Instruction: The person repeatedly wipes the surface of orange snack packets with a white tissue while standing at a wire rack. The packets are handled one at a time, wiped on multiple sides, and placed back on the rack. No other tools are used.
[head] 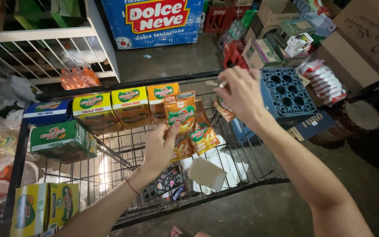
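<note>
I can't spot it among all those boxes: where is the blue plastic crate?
In the head view, the blue plastic crate stands on the floor right of the wire cart, just behind the right hand, with cardboard boxes beyond.

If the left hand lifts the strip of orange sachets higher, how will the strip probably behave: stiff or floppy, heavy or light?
Probably floppy: the strip of orange sachets already bends and hangs down from the left hand. Likely light, since the fingers alone hold it up. It may swing and catch on the wire cart.

Bare forearms, thin bracelet (131, 186) on left wrist
</note>
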